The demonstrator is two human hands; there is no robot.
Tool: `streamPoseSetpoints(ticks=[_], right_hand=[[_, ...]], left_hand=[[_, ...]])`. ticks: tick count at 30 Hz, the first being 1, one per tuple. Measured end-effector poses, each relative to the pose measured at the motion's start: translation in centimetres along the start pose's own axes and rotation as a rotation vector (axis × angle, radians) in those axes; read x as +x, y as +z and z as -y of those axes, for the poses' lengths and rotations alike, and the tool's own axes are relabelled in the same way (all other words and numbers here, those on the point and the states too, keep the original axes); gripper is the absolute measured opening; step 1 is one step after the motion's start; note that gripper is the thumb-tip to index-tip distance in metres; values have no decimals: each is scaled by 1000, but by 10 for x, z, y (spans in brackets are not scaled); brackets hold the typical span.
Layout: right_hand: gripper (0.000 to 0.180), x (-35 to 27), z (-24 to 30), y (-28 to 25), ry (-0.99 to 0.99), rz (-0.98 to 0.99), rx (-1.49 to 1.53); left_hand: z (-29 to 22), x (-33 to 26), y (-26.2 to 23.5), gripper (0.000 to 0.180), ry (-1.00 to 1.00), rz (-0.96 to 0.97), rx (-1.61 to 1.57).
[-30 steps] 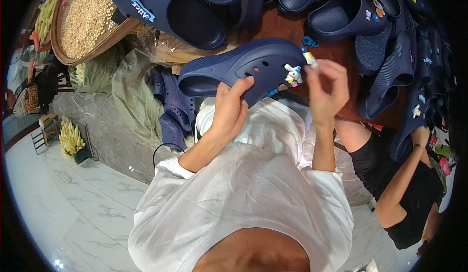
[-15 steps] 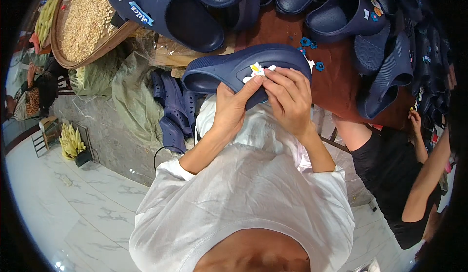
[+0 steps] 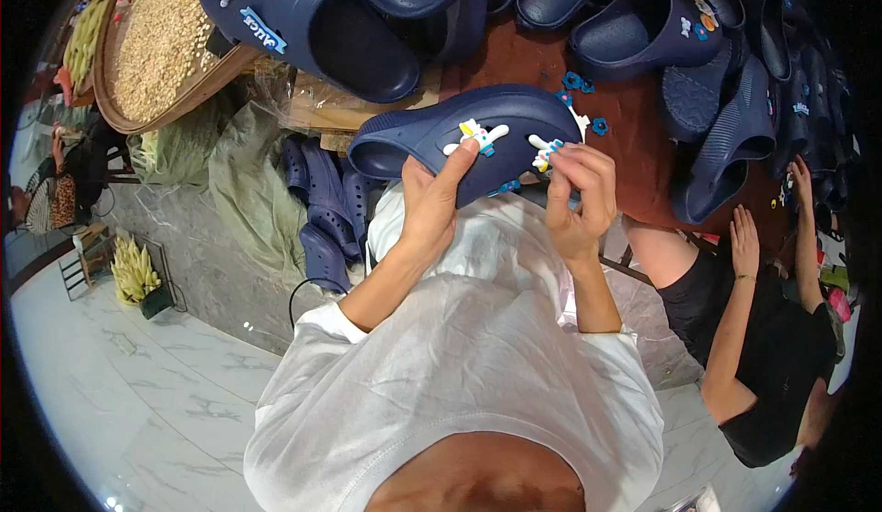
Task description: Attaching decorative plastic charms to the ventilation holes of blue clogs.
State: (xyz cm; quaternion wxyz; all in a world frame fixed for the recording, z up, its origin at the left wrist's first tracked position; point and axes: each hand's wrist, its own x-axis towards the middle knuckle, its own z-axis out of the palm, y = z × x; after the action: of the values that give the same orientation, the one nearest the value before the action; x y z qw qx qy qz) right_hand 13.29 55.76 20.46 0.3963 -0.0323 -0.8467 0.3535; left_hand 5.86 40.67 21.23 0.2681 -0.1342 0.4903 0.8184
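Observation:
A navy blue clog (image 3: 404, 135) lies on its side above my lap, its toe toward the right. My left hand (image 3: 430, 204) grips its lower edge, the thumb resting against a white, yellow and blue shoe charm (image 3: 482, 138). At the toe end, my right hand (image 3: 583, 191) has its fingertips closed at a similar shoe charm (image 3: 544, 152); I cannot tell whether that one is fixed to the clog. A blue flower charm (image 3: 505, 187) shows on the lower side, and a white charm (image 3: 582, 122) sits at the toe tip.
Navy clogs (image 3: 643, 34) crowd the back and right of the brown tabletop (image 3: 638, 158). More clogs (image 3: 326, 204) hang or lie at the left. A basket of pale grains (image 3: 161, 53) stands back left. At right, another person in black (image 3: 781, 356) reaches toward the table.
My right hand has moved right from the first charm to the toe end, uncovering the second charm. My left hand stays on the clog. The other person's arms have shifted.

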Motion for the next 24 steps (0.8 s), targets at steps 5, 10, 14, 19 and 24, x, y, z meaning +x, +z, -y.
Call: streamPoseSetpoints(ticks=[5, 10, 14, 19, 24], right_hand=[[17, -7, -2, -3, 80, -9, -19], [16, -8, -1, -1, 121, 9, -43], [14, -12, -3, -2, 160, 18, -43], [14, -15, -3, -2, 208, -17, -23], [14, -14, -4, -5, 216, -64, -10]], left_hand=[[2, 2, 2, 34, 44, -9, 25], [-6, 5, 1, 33, -91, 19, -2], [-9, 6, -1, 32, -289, 34, -130], [-11, 7, -2, 31, -419, 35, -312], [-3, 2, 2, 29, -364, 33, -129]])
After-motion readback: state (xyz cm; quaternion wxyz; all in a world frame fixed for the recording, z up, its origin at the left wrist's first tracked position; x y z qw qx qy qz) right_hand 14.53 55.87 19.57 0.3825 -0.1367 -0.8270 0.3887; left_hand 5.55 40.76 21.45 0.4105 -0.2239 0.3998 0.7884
